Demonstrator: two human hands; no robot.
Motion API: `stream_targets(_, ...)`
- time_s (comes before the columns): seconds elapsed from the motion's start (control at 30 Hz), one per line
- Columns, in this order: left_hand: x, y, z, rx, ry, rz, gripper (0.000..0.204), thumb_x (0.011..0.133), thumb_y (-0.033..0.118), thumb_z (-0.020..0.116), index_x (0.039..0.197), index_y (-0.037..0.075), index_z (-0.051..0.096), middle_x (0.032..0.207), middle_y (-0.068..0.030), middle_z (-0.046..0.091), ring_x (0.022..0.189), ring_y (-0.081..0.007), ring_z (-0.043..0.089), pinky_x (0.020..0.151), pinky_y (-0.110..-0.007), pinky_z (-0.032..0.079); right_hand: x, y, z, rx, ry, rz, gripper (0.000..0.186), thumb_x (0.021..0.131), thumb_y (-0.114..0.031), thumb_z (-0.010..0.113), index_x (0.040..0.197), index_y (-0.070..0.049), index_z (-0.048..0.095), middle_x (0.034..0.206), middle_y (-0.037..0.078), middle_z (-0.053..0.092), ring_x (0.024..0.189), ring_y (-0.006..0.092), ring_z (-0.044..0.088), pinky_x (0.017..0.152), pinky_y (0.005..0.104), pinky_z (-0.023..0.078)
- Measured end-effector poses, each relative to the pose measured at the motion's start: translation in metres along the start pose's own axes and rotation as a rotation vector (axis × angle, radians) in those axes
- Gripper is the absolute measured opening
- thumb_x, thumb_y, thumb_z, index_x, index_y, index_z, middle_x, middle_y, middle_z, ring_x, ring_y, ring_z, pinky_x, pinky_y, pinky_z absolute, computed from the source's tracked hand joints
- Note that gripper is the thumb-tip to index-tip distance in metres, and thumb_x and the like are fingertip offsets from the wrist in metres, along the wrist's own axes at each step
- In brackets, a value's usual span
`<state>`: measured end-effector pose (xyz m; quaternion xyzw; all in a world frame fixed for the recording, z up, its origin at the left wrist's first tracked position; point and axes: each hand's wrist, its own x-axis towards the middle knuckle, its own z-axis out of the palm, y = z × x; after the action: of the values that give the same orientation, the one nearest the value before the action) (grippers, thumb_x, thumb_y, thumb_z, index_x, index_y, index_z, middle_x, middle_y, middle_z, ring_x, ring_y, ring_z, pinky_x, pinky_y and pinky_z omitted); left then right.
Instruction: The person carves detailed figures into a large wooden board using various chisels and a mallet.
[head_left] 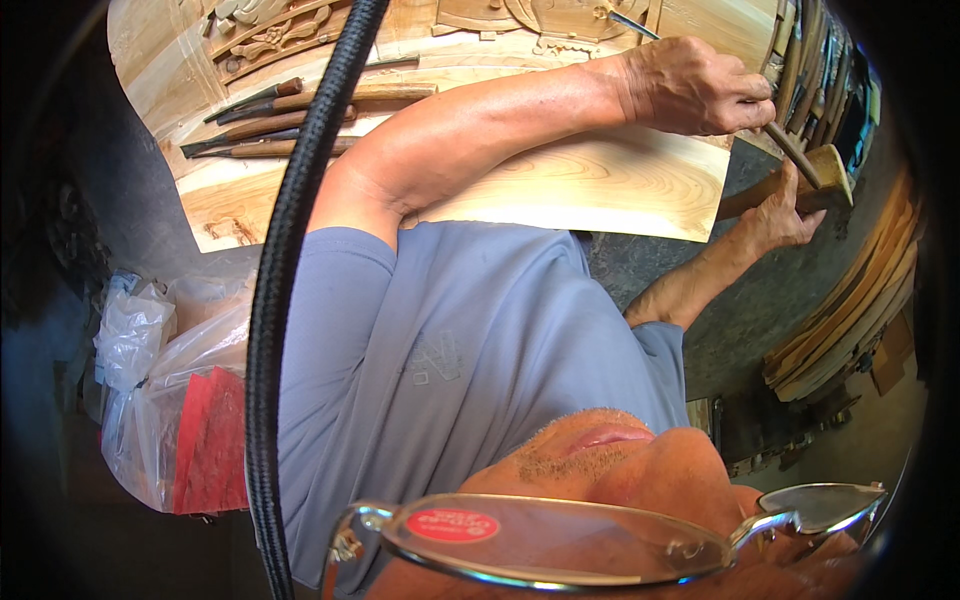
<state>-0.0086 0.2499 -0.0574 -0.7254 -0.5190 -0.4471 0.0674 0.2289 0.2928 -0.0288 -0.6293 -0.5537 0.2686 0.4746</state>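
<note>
My left hand reaches across the board and is closed around a chisel. Its thin metal blade points away from me toward the carving at the top. Its wooden handle end sticks out to the right, close to the head of a wooden mallet. My right hand is around the mallet's handle just beside the head, with the index finger and thumb partly stretched out. Whether the mallet touches the chisel, I cannot tell. Under my left arm lies a pale wooden board.
Several chisels lie on the board at the left, near the carved relief. More tools stand packed at the right. Stacked wood strips are low at the right. A clear plastic bag and a black cord are at the left.
</note>
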Motion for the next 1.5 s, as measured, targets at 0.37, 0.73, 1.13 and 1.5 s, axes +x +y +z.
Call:
stream_targets(0.37, 0.000, -0.003, 0.001, 0.062, 0.009, -0.041, 0.010, 0.089, 0.020, 0.066, 0.098, 0.017, 0.067, 0.085, 0.0013, 0.058, 0.069, -0.0104, 0.069, 0.053, -0.025, 0.057, 0.005, -0.031, 0.010, 0.029, 0.054, -0.061, 0.054, 0.070, -0.007, 0.093, 0.117, 0.007, 0.070, 0.109, 0.015, 0.074, 0.090, 0.0249, 0.073, 0.078, 0.0348, 0.062)
stream_targets(0.73, -0.001, -0.007, -0.010, 0.000, 0.032, -0.134, 0.006, 0.088, 0.019, 0.067, 0.091, 0.014, 0.067, 0.081, -0.0003, 0.059, 0.069, -0.0137, 0.070, 0.052, -0.028, 0.056, 0.010, -0.006, 0.018, 0.050, -0.137, -0.142, 0.057, 0.073, -0.005, 0.094, 0.122, 0.008, 0.068, 0.116, 0.014, 0.074, 0.100, 0.0214, 0.072, 0.090, 0.0345, 0.060)
stream_targets(1.13, -0.004, -0.010, -0.018, 0.039, -0.010, -0.111, 0.006, 0.086, 0.019, 0.067, 0.088, 0.014, 0.067, 0.078, 0.0000, 0.059, 0.065, -0.0144, 0.068, 0.049, -0.029, 0.053, 0.000, -0.012, 0.020, -0.058, -0.025, -0.100, 0.055, 0.072, -0.011, 0.096, 0.117, 0.008, 0.070, 0.111, 0.016, 0.074, 0.090, 0.0219, 0.071, 0.080, 0.0351, 0.061)
stream_targets(1.5, -0.005, 0.012, -0.019, -0.172, 0.017, 0.184, 0.028, 0.087, 0.017, 0.070, 0.115, 0.018, 0.072, 0.088, 0.0069, 0.061, 0.068, -0.0078, 0.058, 0.048, -0.025, 0.044, -0.020, -0.050, -0.021, 0.072, 0.059, 0.118, 0.046, 0.081, 0.000, 0.083, 0.120, 0.013, 0.064, 0.111, 0.020, 0.072, 0.091, 0.0276, 0.073, 0.074, 0.0364, 0.064)
